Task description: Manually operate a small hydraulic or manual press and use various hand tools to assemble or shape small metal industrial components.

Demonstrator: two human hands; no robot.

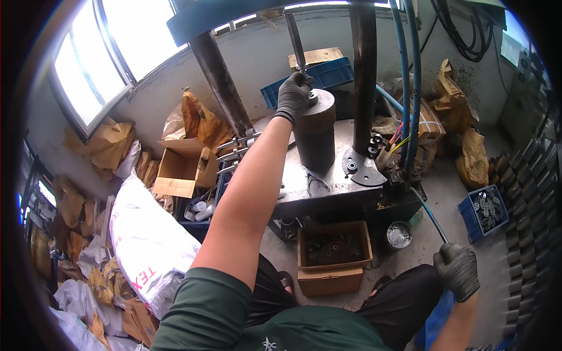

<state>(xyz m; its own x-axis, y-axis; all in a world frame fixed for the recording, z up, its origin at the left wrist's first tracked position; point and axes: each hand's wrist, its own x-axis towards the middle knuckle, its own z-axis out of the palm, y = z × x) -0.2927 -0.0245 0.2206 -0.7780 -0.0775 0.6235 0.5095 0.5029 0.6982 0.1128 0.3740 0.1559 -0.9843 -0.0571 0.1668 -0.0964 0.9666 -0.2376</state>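
Note:
My left hand (294, 96), in a dark grey glove, reaches forward over a thick steel cylinder (316, 134) on the press table. Its fingers are closed around the lower end of an upright metal rod (295, 41); what lies inside the grip is hidden. Beside those fingers, a small ring-shaped part (314, 98) sits on the cylinder's top. My right hand (458, 271), gloved alike, is wrapped around the end of a long lever (432, 217) that runs from the press's right side. A pair of tongs or pliers (316, 182) lies on the table (287, 190) in front of the cylinder.
Two press columns (364, 76) flank the cylinder. A cardboard box (333, 281) with small metal parts stands below the table, a metal tin (399, 235) to its right. Farther right is a blue crate (483, 212) of metal parts. A white sack (149, 240) leans at left.

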